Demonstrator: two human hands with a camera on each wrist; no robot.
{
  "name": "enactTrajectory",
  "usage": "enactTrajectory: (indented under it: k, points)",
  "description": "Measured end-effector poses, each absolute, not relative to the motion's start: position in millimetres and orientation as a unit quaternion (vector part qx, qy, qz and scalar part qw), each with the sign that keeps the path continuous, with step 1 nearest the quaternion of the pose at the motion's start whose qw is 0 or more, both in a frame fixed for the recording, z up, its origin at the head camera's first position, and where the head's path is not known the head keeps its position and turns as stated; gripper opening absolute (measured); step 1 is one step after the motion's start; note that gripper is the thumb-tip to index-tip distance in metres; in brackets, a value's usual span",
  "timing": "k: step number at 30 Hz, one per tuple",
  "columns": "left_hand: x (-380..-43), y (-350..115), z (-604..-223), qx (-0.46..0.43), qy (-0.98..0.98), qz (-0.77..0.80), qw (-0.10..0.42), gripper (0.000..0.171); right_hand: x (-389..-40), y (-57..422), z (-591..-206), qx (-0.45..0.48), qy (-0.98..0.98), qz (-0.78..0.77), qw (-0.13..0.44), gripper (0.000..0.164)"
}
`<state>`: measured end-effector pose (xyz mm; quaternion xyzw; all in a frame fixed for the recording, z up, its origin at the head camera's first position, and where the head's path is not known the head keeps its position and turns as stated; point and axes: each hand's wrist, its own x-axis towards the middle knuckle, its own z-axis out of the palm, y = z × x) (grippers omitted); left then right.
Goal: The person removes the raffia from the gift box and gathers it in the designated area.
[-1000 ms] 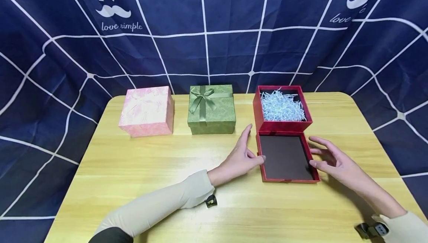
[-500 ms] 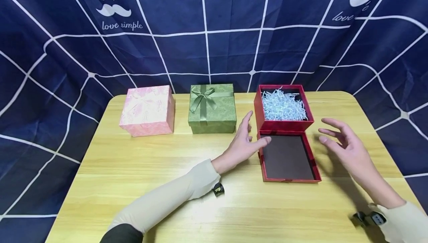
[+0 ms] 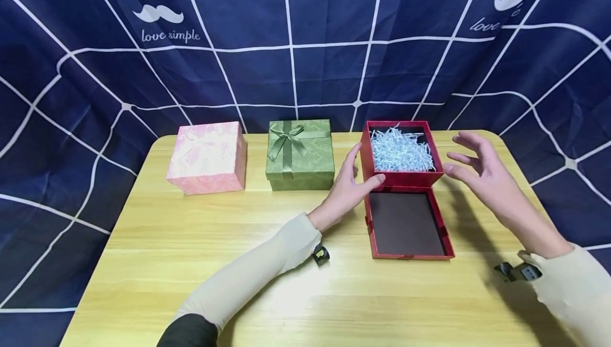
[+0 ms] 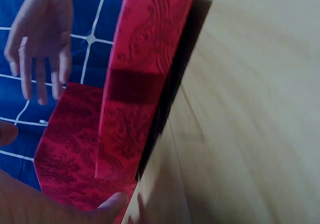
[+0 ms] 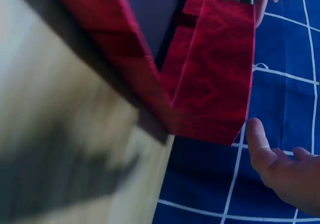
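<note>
A red gift box (image 3: 410,179) stands at the right of the table, filled with pale blue shredded paper (image 3: 400,149). Its lid (image 3: 408,225) lies flat against the front, dark inside facing up. My left hand (image 3: 345,194) is spread at the box's left side, thumb over the front left corner. In the left wrist view, its thumb reaches toward the patterned box wall (image 4: 70,149). My right hand (image 3: 489,180) hovers off the right side, fingers relaxed, thumb tip close to the front right corner. The right wrist view shows that thumb (image 5: 257,134) just beyond the box's edge.
A green gift box (image 3: 300,156) with a ribbon bow stands left of the red one. Farther left is a pink gift box (image 3: 207,158). Behind the wooden table (image 3: 215,251) hangs a dark blue curtain (image 3: 329,76) with white lines.
Both hands have left the sides of the lid and moved away from me to the sides of the red box. The boxes and lid have stayed in place.
</note>
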<state>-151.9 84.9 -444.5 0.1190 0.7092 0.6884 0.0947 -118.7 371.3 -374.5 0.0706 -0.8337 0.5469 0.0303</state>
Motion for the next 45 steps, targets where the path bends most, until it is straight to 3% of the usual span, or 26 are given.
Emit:
enactTrajectory:
  k: [5,11,20,29,38,45]
  points:
    - [-161.7,90.8,-444.1,0.124,0.723,0.673,0.089,0.1,-135.3,359.8,-361.7,0.068,-0.781,0.621,-0.015,0.07]
    - [-170.6,96.9,-440.9,0.133,0.742,0.651,0.091,0.106,-150.6,339.4,-343.1,0.037,-0.851,0.515,-0.096,0.093]
    - [-186.7,104.0,-439.2,0.137,0.747,0.639,0.12,0.11,-190.5,328.0,-346.7,0.022,-0.847,0.489,-0.208,0.107]
    - [-194.8,107.8,-439.5,0.129,0.739,0.65,0.122,0.121,-219.6,320.1,-364.1,0.016,-0.857,0.44,-0.268,0.109]
    - [-197.7,108.9,-435.9,0.115,0.728,0.659,0.148,0.123,-233.7,316.6,-383.8,0.032,-0.854,0.428,-0.293,0.107]
    - [-199.3,106.3,-435.0,0.116,0.729,0.654,0.164,0.123,-245.8,317.4,-391.7,0.058,-0.824,0.435,-0.358,0.109]
